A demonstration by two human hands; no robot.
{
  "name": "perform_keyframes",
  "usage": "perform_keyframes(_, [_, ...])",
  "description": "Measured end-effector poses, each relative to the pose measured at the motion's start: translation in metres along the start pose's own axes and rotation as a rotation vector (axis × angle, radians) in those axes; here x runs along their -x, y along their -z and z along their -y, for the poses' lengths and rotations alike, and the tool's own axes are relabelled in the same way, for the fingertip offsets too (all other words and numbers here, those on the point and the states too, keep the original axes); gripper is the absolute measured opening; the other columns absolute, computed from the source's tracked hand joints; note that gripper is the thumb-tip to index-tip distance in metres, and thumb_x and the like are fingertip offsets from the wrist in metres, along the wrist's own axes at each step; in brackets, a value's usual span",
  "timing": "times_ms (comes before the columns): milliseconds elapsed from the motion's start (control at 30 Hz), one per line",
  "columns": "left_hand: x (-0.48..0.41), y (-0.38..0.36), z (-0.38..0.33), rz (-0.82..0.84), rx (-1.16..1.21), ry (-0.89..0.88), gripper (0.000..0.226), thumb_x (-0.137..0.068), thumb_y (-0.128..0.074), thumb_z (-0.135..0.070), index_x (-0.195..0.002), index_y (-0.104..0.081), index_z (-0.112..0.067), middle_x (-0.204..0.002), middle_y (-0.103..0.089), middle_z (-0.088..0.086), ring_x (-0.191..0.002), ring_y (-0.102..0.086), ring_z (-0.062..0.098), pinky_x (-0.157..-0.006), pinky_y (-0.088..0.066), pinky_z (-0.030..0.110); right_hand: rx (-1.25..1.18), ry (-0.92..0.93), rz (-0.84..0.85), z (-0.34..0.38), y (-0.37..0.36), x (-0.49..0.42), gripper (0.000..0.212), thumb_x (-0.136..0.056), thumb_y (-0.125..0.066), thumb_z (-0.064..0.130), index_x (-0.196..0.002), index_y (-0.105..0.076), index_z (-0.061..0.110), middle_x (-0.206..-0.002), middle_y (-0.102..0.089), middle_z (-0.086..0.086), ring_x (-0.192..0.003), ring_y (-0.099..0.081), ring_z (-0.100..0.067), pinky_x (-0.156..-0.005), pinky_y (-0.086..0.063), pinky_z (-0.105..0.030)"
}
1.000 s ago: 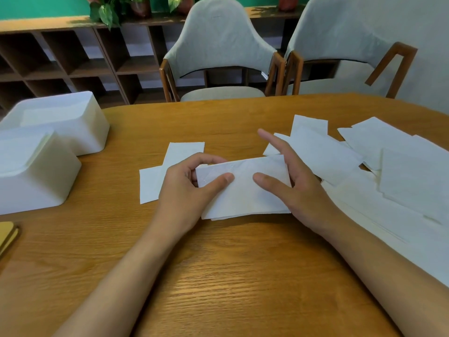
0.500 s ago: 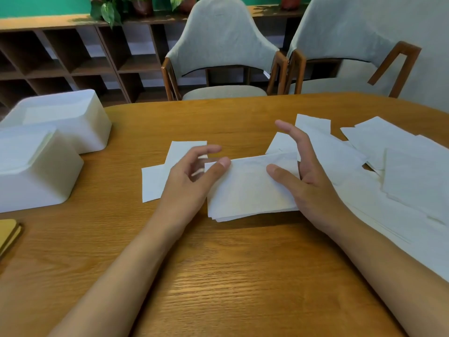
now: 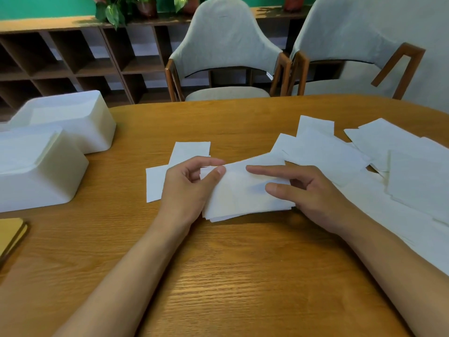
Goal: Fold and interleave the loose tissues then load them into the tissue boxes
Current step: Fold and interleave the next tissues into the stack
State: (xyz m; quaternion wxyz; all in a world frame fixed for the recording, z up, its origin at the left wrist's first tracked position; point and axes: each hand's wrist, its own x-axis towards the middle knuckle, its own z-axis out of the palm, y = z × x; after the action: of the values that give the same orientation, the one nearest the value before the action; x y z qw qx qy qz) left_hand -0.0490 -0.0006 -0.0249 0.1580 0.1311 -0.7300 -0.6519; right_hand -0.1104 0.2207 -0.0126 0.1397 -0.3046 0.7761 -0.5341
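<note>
A small stack of folded white tissues (image 3: 243,193) lies in the middle of the wooden table (image 3: 218,276). My left hand (image 3: 187,188) pinches the stack's left end between thumb and forefinger. My right hand (image 3: 308,190) rests on the stack's right half, forefinger and thumb stretched flat across the top sheet. Loose unfolded tissues (image 3: 393,171) spread over the table's right side. Two more tissues (image 3: 187,152) lie flat behind my left hand. Two white tissue boxes, one near (image 3: 36,176) and one far (image 3: 73,117), stand at the left.
A tan flat object (image 3: 9,234) lies at the table's left edge. Two grey upholstered chairs (image 3: 226,52) stand behind the table, with a dark wooden shelf unit (image 3: 73,62) and potted plants beyond them.
My left thumb and forefinger have closed on the stack's left end. My right hand has lowered, its fingers now flat on the top sheet. The stack has shifted slightly.
</note>
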Motion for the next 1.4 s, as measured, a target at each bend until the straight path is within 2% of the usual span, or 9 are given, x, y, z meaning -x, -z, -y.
perform_keyframes(133, [-0.001, 0.002, 0.0, 0.06, -0.018, -0.019, 0.007, -0.095, -0.075, -0.018, -0.101, -0.08, -0.018, -0.054, -0.057, -0.017, -0.057, -0.053, 0.004, -0.055, -0.041, 0.016, -0.052, -0.026, -0.013, 0.002, 0.0, 0.0, 0.031, -0.087, -0.062, 0.044, -0.116, -0.071, 0.051, -0.118, -0.063, 0.033, -0.108, -0.054, 0.007, -0.083, -0.044, -0.005])
perform_keyframes(267, [0.0, 0.0, 0.0, 0.112, -0.088, -0.068, 0.007, -0.097, -0.073, -0.022, -0.1, -0.079, -0.022, -0.058, -0.056, -0.016, -0.059, -0.051, 0.005, -0.057, -0.039, 0.018, -0.005, -0.076, -0.102, -0.005, -0.002, -0.005, 0.027, -0.094, -0.064, 0.039, -0.115, -0.07, 0.055, -0.113, -0.06, 0.036, -0.103, -0.054, 0.008, -0.076, -0.05, -0.016])
perform_keyframes(467, [-0.01, 0.018, 0.007, -0.093, -0.566, -0.364, 0.016, -0.096, -0.074, -0.028, -0.111, -0.073, -0.026, -0.109, -0.07, -0.016, -0.103, -0.062, 0.0, -0.083, -0.047, 0.013, 0.049, -0.058, -0.208, -0.008, 0.003, -0.007, 0.028, -0.098, -0.063, 0.027, -0.113, -0.071, 0.049, -0.111, -0.053, 0.049, -0.105, -0.044, 0.026, -0.078, -0.039, 0.003])
perform_keyframes(567, [-0.019, 0.027, 0.016, -0.103, -0.754, -0.324, 0.03, -0.092, -0.077, -0.032, -0.12, -0.07, -0.025, -0.128, -0.064, -0.011, -0.115, -0.055, 0.002, -0.094, -0.034, 0.006, 0.024, -0.053, -0.197, -0.007, 0.005, -0.007, 0.03, -0.099, -0.062, 0.024, -0.113, -0.069, 0.05, -0.106, -0.053, 0.053, -0.101, -0.047, 0.024, -0.078, -0.043, 0.0])
perform_keyframes(633, [-0.022, 0.028, 0.021, -0.075, -0.802, -0.25, 0.04, -0.09, -0.078, -0.039, -0.126, -0.067, -0.026, -0.137, -0.062, -0.009, -0.127, -0.055, 0.011, -0.099, -0.036, 0.018, 0.038, -0.066, -0.176, -0.007, 0.005, -0.006, 0.029, -0.099, -0.062, 0.026, -0.11, -0.07, 0.051, -0.104, -0.052, 0.056, -0.098, -0.046, 0.026, -0.076, -0.042, 0.0])
perform_keyframes(900, [-0.016, 0.026, 0.009, -0.043, -0.841, -0.149, 0.04, -0.083, -0.082, -0.046, -0.117, -0.07, -0.031, -0.126, -0.068, -0.014, -0.124, -0.055, 0.012, -0.087, -0.033, 0.022, 0.091, -0.12, -0.227, -0.012, 0.013, -0.007, 0.022, -0.097, -0.065, 0.024, -0.096, -0.077, 0.042, -0.096, -0.062, 0.047, -0.095, -0.043, 0.032, -0.077, -0.036, 0.001])
perform_keyframes(1067, [-0.01, 0.021, 0.006, 0.041, -0.823, -0.213, 0.027, -0.08, -0.081, -0.034, -0.106, -0.074, -0.029, -0.096, -0.072, -0.013, -0.085, -0.056, 0.006, -0.069, -0.036, 0.013, 0.098, -0.164, -0.36, -0.019, 0.019, -0.011, 0.021, -0.097, -0.065, 0.024, -0.095, -0.078, 0.041, -0.112, -0.059, 0.035, -0.104, -0.047, 0.017, -0.086, -0.035, -0.013])
perform_keyframes(1267, [-0.007, 0.023, 0.003, 0.21, -0.803, -0.271, 0.02, -0.09, -0.074, -0.025, -0.109, -0.08, -0.029, -0.131, -0.069, -0.018, -0.121, -0.059, -0.005, -0.087, -0.026, -0.009, 0.058, -0.133, -0.447, -0.019, 0.029, -0.011, 0.023, -0.098, -0.064, 0.022, -0.092, -0.078, 0.039, -0.093, -0.061, 0.048, -0.097, -0.044, 0.029, -0.083, -0.033, -0.013])
perform_keyframes(1400, [-0.007, 0.025, -0.001, 0.277, -0.809, -0.255, 0.033, -0.092, -0.065, -0.014, -0.117, -0.079, -0.031, -0.14, -0.063, -0.021, -0.131, -0.049, -0.01, -0.102, -0.033, 0.004, 0.038, -0.126, -0.481, -0.021, 0.029, -0.011, 0.025, -0.095, -0.066, 0.02, -0.094, -0.079, 0.04, -0.107, -0.066, 0.036, -0.104, -0.046, 0.024, -0.087, -0.032, -0.012])
